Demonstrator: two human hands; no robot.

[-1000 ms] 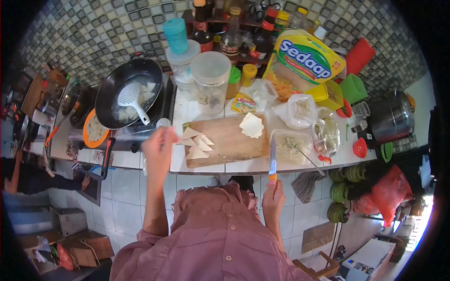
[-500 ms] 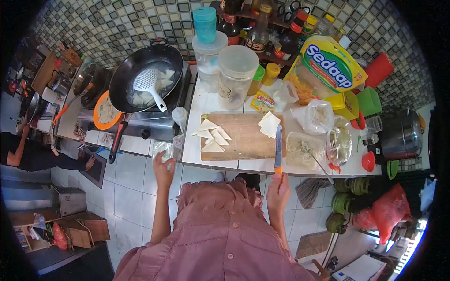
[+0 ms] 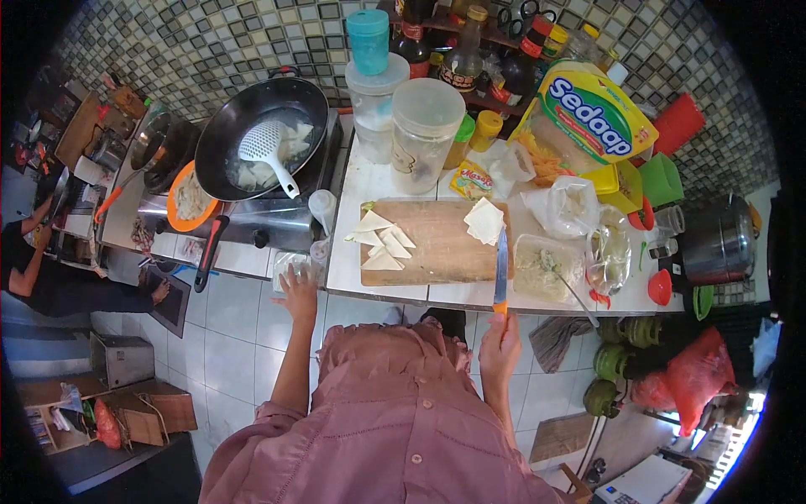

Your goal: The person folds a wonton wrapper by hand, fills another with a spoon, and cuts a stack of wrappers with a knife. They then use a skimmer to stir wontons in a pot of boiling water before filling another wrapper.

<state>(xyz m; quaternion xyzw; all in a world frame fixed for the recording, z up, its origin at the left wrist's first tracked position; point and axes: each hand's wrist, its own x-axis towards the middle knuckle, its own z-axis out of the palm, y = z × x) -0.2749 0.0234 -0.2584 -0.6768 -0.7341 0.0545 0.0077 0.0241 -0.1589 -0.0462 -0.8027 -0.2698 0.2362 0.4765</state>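
The right hand [image 3: 500, 343] is closed round the orange handle of the knife [image 3: 501, 267], whose slim blade is pointed away from the body over the right end of the board [image 3: 441, 244]; its tip is just beside the sheets [image 3: 484, 221], though contact cannot be told. The left hand [image 3: 299, 294] is held with fingers spread apart, near some clear plastic [image 3: 286, 259] at the edge of the desk [image 3: 343, 270]. For good control, the handle is best gripped firmly and the free fingers held clear of the blade; the sheets are best handled lightly, as they could crease or tear. They are pale, thin and stacked askew on the wood, while sharp-cornered triangles [image 3: 386, 251] are overlapped at the left. A moist-looking mixture is held in the clear tub [image 3: 537, 238], where a spoon [image 3: 577, 297] is rested.
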